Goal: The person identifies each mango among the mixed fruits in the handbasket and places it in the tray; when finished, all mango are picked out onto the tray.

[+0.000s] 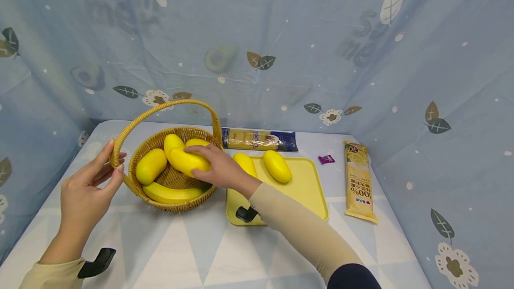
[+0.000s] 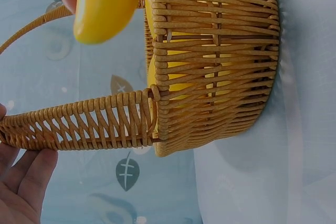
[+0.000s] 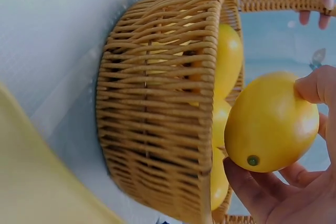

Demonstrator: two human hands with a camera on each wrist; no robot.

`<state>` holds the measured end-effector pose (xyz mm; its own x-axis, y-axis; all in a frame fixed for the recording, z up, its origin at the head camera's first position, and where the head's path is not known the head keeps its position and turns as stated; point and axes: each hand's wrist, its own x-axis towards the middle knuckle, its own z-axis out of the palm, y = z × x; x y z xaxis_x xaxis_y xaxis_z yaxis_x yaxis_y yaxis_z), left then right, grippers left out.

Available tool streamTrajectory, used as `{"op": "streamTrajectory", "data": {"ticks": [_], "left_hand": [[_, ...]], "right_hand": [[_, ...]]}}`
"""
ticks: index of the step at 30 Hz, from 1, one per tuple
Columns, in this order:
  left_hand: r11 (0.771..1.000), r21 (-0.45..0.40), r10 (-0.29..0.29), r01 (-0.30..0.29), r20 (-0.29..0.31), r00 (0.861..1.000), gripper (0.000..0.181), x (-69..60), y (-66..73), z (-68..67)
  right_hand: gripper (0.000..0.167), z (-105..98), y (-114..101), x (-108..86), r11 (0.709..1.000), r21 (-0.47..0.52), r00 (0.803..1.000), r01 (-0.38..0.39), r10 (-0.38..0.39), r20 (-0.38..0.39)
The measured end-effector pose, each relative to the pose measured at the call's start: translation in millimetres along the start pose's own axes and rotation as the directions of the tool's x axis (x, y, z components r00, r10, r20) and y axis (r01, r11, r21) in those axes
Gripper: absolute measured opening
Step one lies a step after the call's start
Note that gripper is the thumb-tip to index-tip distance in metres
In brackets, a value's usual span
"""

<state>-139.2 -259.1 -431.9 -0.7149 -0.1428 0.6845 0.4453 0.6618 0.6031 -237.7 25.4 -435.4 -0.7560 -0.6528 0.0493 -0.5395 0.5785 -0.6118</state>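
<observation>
My left hand (image 1: 86,191) pinches the handle of the wicker basket (image 1: 176,207) at its left side; the left wrist view shows these fingers (image 2: 39,174) on the handle (image 2: 79,124). Over the basket's opening, my right hand (image 1: 221,166) grips a yellow mango (image 1: 188,161). In the right wrist view thumb and fingers lie around that mango (image 3: 273,121), above the rim. Inside the basket are more mangoes (image 1: 151,166) and a banana (image 1: 172,194) along the front. Part of the basket's contents is hidden by the held mango and hand.
Right of the basket, a yellow tray (image 1: 305,186) holds two mangoes (image 1: 277,166), one partly behind my right arm. A blue-and-yellow packet (image 1: 259,140) lies behind the tray. Farther right are a small purple wrapped piece (image 1: 326,159) and a long yellow packet (image 1: 358,182).
</observation>
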Motion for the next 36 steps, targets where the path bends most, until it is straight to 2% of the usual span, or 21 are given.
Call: {"op": "streamTrajectory", "data": {"ticks": [12, 17, 23, 29, 36], "left_hand": [[1.0, 0.005, -0.028, 0.028, 0.006, 1.0, 0.082, -0.9, 1.3, -1.7], [1.0, -0.001, -0.02, 0.02, -0.001, 1.0, 0.082, -1.1, -1.6, -1.2], [1.0, 0.0, -0.026, 0.026, 0.0, 1.0, 0.082, -1.7, -2.3, -0.7], [0.999, 0.005, -0.034, 0.034, 0.004, 0.999, 0.083, -1.4, 0.0, -0.9], [1.0, 0.008, -0.03, 0.029, 0.006, 1.0, 0.082, -0.6, 1.6, -0.6]], "right_hand": [[0.054, -23, 18, -36.5, 0.993, 0.105, 0.995, -0.05, 0.059, -0.084], [0.054, -29, 31, -54.1, 0.991, 0.096, 0.988, -0.089, 0.1, -0.12], [0.054, -41, 45, -80.0, 0.98, 0.15, 0.975, -0.13, 0.154, -0.161], [0.051, -53, 68, -106.3, 0.97, 0.175, 0.954, -0.169, 0.205, -0.217], [0.052, -71, 98, -135.0, 0.948, 0.183, 0.913, -0.26, 0.303, -0.272]]}}
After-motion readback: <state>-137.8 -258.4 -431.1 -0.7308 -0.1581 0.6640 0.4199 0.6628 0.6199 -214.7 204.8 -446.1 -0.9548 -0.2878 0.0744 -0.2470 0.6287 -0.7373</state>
